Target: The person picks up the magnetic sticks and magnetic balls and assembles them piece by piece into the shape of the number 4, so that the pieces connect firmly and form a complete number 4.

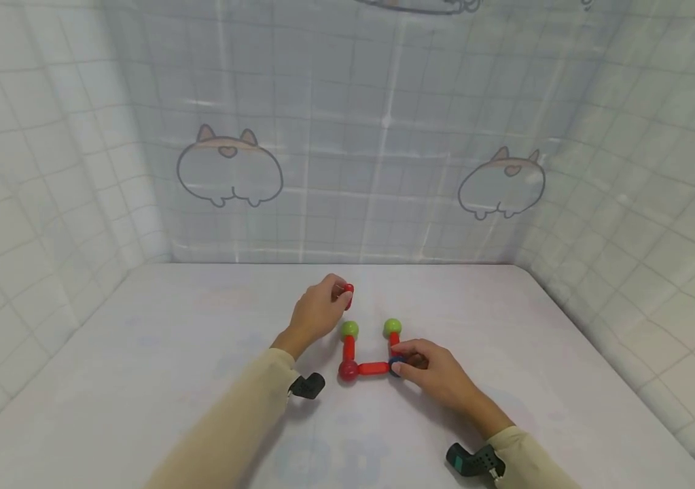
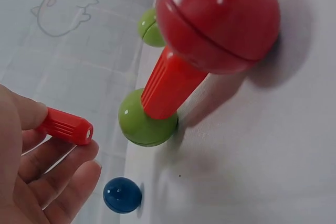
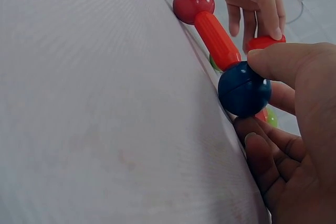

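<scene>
My left hand (image 1: 316,311) pinches a short red magnetic rod (image 2: 65,127) between thumb and fingers, held above the table. On the table lies a U-shaped piece of red rods and balls. Its left corner is a red ball (image 1: 348,371), its right corner a blue ball (image 3: 244,89), joined by a red rod (image 1: 373,368). From each corner another red rod (image 1: 349,348) runs away from me to a green ball, one left (image 1: 350,330), one right (image 1: 393,327). With thumb and fingers, my right hand (image 1: 441,377) grips the blue corner ball.
A loose blue ball (image 2: 122,195) stands on the table beyond the left green ball, seen only in the left wrist view. The white table (image 1: 188,407) is bounded by hanging sheets with a grid and animal drawings (image 1: 229,170) at the back and sides.
</scene>
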A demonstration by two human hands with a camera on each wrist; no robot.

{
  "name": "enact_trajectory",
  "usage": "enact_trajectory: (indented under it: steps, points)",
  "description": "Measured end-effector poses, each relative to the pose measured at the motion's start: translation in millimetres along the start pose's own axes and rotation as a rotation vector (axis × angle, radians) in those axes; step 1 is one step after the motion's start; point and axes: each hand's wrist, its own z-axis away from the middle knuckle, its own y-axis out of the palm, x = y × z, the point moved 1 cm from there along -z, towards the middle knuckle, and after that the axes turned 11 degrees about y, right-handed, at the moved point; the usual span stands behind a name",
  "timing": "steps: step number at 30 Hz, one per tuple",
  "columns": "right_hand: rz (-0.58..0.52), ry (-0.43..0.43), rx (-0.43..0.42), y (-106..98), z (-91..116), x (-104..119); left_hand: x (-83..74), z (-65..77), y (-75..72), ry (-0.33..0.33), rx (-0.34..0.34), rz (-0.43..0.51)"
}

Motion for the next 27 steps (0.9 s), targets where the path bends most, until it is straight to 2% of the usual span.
enact_trajectory:
  steps: [7, 21, 27]
  points:
    - [-0.006, 0.007, -0.001, 0.6, 1.2, 2.4, -4.0, 9.5, -3.8, 0.039, -0.021, 0.005]
    - [0.003, 0.009, 0.008, 1.1, 0.9, 2.3, -9.9, 36.9, -6.3, 0.039, -0.059, 0.098]
    - [0.004, 0.016, 0.003, -1.4, 2.1, 0.4, -16.5, 50.8, -4.5, 0.029, -0.012, 0.185]
